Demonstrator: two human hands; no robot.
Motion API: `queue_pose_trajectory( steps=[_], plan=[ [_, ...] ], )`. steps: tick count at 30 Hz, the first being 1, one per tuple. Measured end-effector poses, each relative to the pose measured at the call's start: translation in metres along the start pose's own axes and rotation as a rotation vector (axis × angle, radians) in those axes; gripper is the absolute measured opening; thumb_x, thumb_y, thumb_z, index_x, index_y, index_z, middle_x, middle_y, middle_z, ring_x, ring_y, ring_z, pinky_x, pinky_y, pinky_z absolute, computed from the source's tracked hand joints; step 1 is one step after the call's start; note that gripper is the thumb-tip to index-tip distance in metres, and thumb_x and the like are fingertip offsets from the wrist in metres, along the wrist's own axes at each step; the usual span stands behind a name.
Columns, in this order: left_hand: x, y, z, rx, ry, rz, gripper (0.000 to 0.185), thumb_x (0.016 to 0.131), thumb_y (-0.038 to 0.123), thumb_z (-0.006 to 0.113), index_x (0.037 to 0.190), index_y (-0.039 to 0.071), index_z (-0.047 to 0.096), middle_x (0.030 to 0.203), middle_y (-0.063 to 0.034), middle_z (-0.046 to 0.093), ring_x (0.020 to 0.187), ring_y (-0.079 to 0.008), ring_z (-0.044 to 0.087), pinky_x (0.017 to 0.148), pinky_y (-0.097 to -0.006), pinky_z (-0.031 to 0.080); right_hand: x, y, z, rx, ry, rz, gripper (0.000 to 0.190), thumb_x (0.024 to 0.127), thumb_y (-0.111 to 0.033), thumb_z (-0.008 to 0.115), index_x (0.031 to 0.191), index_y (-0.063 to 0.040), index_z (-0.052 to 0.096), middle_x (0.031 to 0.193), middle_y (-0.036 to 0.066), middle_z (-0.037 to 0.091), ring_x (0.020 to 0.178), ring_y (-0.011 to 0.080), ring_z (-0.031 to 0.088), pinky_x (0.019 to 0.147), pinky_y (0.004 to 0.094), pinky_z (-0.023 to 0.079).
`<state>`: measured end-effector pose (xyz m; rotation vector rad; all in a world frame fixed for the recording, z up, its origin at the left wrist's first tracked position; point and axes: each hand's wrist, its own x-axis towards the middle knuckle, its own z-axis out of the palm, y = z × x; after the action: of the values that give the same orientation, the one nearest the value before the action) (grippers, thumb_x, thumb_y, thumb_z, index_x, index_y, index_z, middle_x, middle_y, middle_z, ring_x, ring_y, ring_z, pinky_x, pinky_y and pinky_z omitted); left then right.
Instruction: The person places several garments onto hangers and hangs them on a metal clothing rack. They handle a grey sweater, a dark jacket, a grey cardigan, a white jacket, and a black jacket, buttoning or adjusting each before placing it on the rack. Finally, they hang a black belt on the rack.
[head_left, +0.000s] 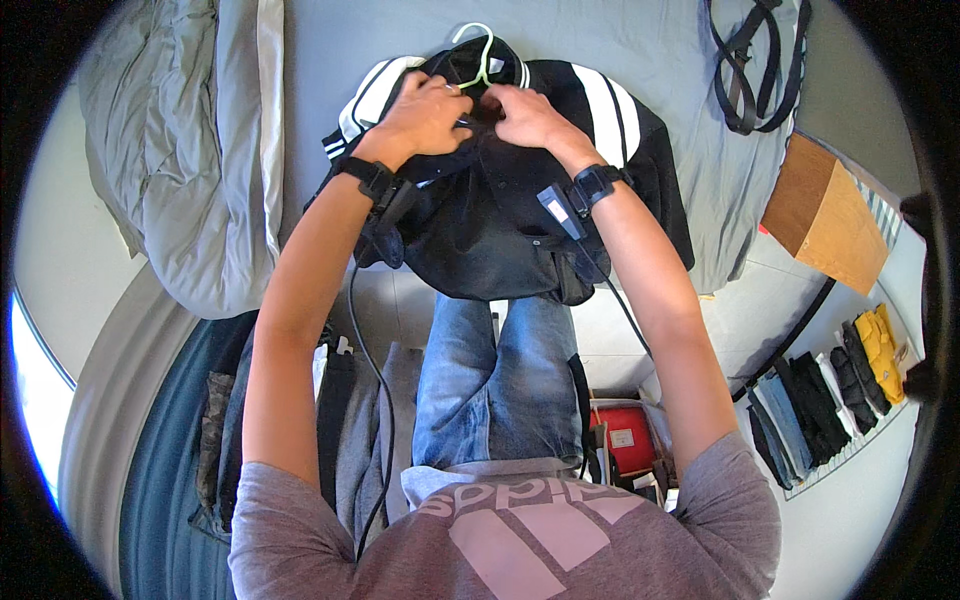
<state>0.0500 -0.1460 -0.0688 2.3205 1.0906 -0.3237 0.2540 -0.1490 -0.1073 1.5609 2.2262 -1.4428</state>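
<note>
A black jacket (480, 217) with white stripes on its shoulders lies on the grey bed sheet, its lower edge hanging over the bed's edge. A pale green hanger (487, 52) sits in the collar, its hook sticking up beyond it. My left hand (431, 116) rests at the jacket's front just below the collar, fingers curled by the hanger's left arm; what its fingertips grip is hidden. On the other side of the hook, my right hand (525, 116) has its fingers bent at the jacket's neck opening. Whether it pinches the cloth or the hanger cannot be seen.
A crumpled grey blanket (180, 157) lies on the bed at the left. Black straps (757, 67) lie at the upper right, above a brown wooden box (825, 210). Folded clothes (817, 405) stand on a wire rack at the right. Cables run from both wrist devices.
</note>
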Motion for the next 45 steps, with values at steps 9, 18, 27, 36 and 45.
queue_pose_trajectory(
  steps=[9, 18, 27, 36, 45],
  plan=[
    [-0.059, -0.042, 0.008, -0.184, 0.299, -0.154, 0.048, 0.086, 0.010, 0.071, 0.130, 0.021, 0.058, 0.146, -0.0157, 0.044, 0.132, -0.0404, 0.045, 0.109, -0.0509, 0.039, 0.065, -0.013, 0.019, 0.028, 0.142, 0.461, 0.065, 0.084, -0.039, 0.072, 0.129, 0.003, 0.053, 0.115, 0.022, 0.069, 0.110, 0.0388, 0.066, 0.090, 0.0447, 0.052],
    [-0.162, -0.057, 0.045, -0.550, 0.225, -0.633, 0.080, 0.082, 0.024, 0.080, 0.143, 0.002, 0.033, 0.128, -0.0313, 0.055, 0.124, -0.0470, 0.053, 0.106, -0.0500, 0.043, -0.043, -0.093, -0.094, 0.402, -0.219, 0.107, 0.025, 0.098, -0.027, 0.059, 0.092, -0.004, 0.067, 0.070, 0.000, 0.060, 0.061, 0.0095, 0.056, 0.057, 0.0268, 0.046],
    [-0.248, 0.038, 0.036, -0.469, 0.556, -0.658, 0.053, 0.081, 0.038, 0.078, 0.109, -0.004, 0.060, 0.106, -0.0248, 0.067, 0.102, -0.0429, 0.063, 0.087, -0.0482, 0.051, -0.174, -0.189, -0.172, 0.527, -0.228, -0.053, 0.016, 0.102, -0.018, 0.053, 0.095, -0.004, 0.056, 0.072, -0.003, 0.052, 0.062, 0.0053, 0.048, 0.056, 0.0222, 0.039],
    [-0.399, 0.162, 0.004, -0.181, 1.102, -0.818, 0.020, 0.091, 0.022, 0.066, 0.105, 0.006, 0.064, 0.090, -0.0156, 0.068, 0.086, -0.0386, 0.063, 0.075, -0.0468, 0.048, -0.316, -0.264, -0.241, 0.645, -0.194, -0.239, 0.013, 0.101, -0.015, 0.050, 0.107, -0.006, 0.057, 0.071, 0.002, 0.058, 0.051, 0.0046, 0.049, 0.046, 0.0171, 0.036],
    [-0.473, 0.237, 0.046, 0.030, 1.091, -0.946, 0.013, 0.088, 0.012, 0.063, 0.100, 0.008, 0.063, 0.094, -0.0121, 0.067, 0.088, -0.0344, 0.064, 0.077, -0.0420, 0.046, -0.378, -0.312, -0.298, 0.658, -0.231, -0.361, 0.015, 0.102, -0.016, 0.051, 0.102, -0.002, 0.058, 0.068, -0.007, 0.046, 0.052, 0.0001, 0.034, 0.048, 0.0167, 0.028]
  ],
)
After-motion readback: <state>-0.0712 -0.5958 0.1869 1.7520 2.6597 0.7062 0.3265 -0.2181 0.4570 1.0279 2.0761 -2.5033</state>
